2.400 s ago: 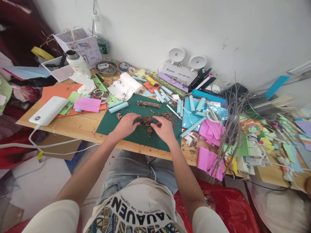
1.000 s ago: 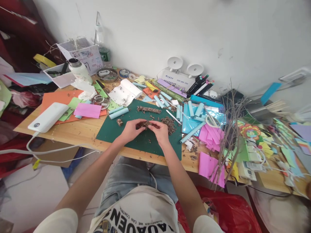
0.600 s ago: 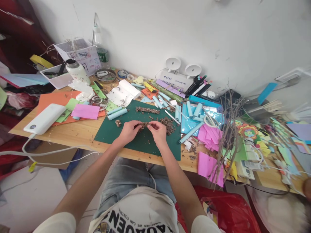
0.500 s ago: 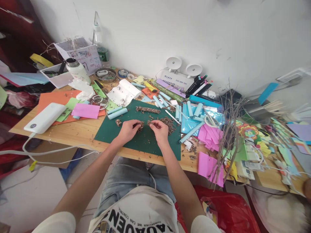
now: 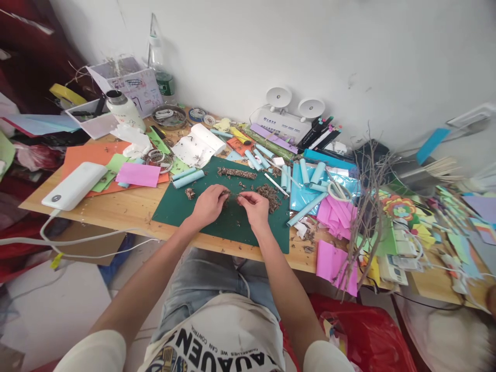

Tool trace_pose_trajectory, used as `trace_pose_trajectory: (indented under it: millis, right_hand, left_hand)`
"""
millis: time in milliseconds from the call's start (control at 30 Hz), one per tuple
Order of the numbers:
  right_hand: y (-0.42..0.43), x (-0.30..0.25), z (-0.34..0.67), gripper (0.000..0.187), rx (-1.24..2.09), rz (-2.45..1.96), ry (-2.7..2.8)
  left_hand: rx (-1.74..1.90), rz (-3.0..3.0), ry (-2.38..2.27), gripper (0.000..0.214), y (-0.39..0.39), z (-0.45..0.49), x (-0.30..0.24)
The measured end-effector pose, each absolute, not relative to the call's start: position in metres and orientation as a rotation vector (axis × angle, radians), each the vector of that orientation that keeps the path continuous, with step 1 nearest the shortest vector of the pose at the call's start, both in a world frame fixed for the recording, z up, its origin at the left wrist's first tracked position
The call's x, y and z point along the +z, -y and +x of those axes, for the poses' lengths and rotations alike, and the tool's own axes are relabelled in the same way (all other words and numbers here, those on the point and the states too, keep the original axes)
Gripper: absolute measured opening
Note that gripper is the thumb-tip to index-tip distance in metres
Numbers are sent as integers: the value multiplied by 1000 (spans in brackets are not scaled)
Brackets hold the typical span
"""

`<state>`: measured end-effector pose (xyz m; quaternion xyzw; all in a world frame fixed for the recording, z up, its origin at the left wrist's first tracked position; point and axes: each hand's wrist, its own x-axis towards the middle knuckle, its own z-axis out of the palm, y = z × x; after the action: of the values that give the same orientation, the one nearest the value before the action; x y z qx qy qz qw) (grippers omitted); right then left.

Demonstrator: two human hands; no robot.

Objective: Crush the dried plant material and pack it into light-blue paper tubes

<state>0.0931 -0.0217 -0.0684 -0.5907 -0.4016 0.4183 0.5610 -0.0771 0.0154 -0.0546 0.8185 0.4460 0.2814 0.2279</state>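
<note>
Over the dark green cutting mat (image 5: 174, 209), my left hand (image 5: 208, 207) is closed round a small piece covered in brown dried plant bits, mostly hidden by the fingers. Just to its right, my right hand (image 5: 256, 207) pinches a few brown crumbs between thumb and fingertips. A heap of brown dried plant bits (image 5: 270, 198) lies close beside the right hand. Beyond both hands rests a stick-shaped roll (image 5: 236, 173) coated in the same brown bits. A small brown clump (image 5: 189, 193) sits left of my left hand.
Light-blue paper tubes (image 5: 188, 179) lie at the mat's left edge, with more at the right. A white power bank (image 5: 74, 187) and an open bottle (image 5: 124, 109) stand left. Bare twigs (image 5: 372, 201) rise at the right, near pink paper (image 5: 336, 266).
My hands stay close together over the mat. The left fingers have turned slightly and now cover more of the brown piece. The view has shifted a little.
</note>
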Motion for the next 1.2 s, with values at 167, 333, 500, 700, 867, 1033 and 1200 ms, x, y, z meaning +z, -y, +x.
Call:
trace_pose_trajectory:
  millis: [167,333,500,700,867,1033,1200]
  right_hand:
    - [24,-62,94,27,914,-1422,1208]
    - [25,-63,84,29,845,-1429,1246]
    - [22,-65,83,17,853,-1468,1152]
    - [18,-66,90,20,870,-1440,1060]
    - [31,-53,99,30,769,-1463,1543]
    - [39,-44,109,36,659,-1589,1673]
    - [31,-52,103,27,603,-1591,1817]
  left_hand:
    - [759,2216,-1167,19,-18,-76,-58]
    - [800,2174,-1139,21,-15,-71,-61]
    - [913,2114,-1057,12,-14,-71,-58]
    - [947,2101,-1073,18,-17,-80,-52]
    - [746,2274,-1087,43,-9,-94,-49]
    - [667,2422,-1140,46,2,-107,-50]
    - [614,2427,-1124,36,0,-99,-55]
